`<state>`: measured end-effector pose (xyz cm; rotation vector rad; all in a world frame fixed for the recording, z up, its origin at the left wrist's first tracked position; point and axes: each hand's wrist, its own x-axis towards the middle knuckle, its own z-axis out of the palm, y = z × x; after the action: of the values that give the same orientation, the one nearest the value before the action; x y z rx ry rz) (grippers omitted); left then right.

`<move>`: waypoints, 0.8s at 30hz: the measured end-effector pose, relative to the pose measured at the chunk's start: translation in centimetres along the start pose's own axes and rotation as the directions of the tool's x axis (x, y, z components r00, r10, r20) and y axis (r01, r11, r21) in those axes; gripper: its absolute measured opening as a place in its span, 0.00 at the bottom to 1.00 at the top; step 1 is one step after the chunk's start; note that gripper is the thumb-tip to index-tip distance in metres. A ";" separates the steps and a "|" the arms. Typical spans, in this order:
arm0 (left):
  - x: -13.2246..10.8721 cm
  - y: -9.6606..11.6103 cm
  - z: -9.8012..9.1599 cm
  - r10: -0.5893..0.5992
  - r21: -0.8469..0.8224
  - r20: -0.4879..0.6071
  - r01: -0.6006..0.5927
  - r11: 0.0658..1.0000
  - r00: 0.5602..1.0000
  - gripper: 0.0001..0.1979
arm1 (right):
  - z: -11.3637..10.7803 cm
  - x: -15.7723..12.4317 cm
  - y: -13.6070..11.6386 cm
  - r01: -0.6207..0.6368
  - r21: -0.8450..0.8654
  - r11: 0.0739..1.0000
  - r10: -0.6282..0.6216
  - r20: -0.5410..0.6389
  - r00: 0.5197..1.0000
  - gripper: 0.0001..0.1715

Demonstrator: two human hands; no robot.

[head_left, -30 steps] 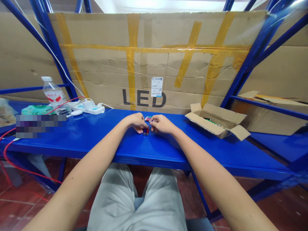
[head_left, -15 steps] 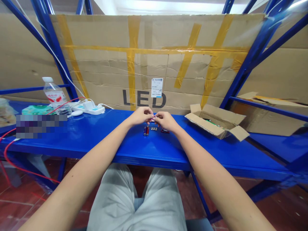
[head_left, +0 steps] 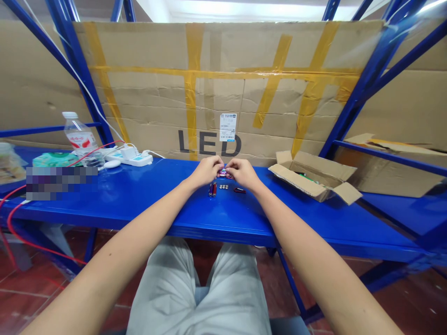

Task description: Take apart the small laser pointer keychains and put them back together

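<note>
My left hand (head_left: pixel 207 170) and my right hand (head_left: pixel 244 172) face each other over the blue table, fingers bent into pinches. Small shiny purple and pink pieces (head_left: pixel 223 173) lie between the fingertips, too small to name and partly covered by them. Just nearer to me, two slim metallic tubes (head_left: pixel 213 189), one purple and one red, stand side by side, pointing at me. Right of the tubes sits a cluster of small round silver pieces (head_left: pixel 224 187) that look like button cells. A dark red flat piece (head_left: pixel 239 190) rests below my right hand.
An open cardboard box (head_left: pixel 316 179) with small green items inside is on the right of the blue table (head_left: pixel 139 200). At the left are a plastic bottle (head_left: pixel 82 142), a white power strip (head_left: pixel 136 158) and red cables. A large cardboard panel (head_left: pixel 157 102) stands behind.
My fingertips have drawn slightly apart, and more of the shiny purple pieces shows between them. The tubes, silver pieces and dark red piece stay put.
</note>
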<state>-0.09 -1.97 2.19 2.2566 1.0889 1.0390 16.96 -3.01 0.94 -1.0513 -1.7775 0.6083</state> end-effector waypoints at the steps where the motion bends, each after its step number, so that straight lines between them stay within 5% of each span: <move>1: -0.1 -0.1 0.2 0.040 0.004 -0.004 -0.040 0.999 0.999 0.07 | -0.1 0.1 0.3 0.021 -0.031 0.999 -0.020 0.015 1.000 0.03; 14: 0.1 -0.6 0.6 0.102 -0.067 -0.064 -0.106 0.992 0.993 0.08 | -0.1 -0.2 0.0 0.013 -0.098 0.995 -0.013 -0.003 1.000 0.02; 20: 0.7 -1.0 0.7 0.023 -0.321 -0.057 -0.040 0.946 0.998 0.03 | 0.3 -0.5 -0.8 -0.041 0.008 0.999 0.041 -0.036 0.999 0.05; 24: 1.0 -1.1 0.6 0.014 -0.305 -0.139 -0.056 0.951 0.990 0.05 | 0.1 -0.5 -0.8 -0.051 -0.084 0.995 0.051 0.004 0.999 0.05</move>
<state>0.25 -0.52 1.51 1.9855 0.8689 1.2952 16.65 -3.78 1.26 -1.1561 -1.7991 0.5729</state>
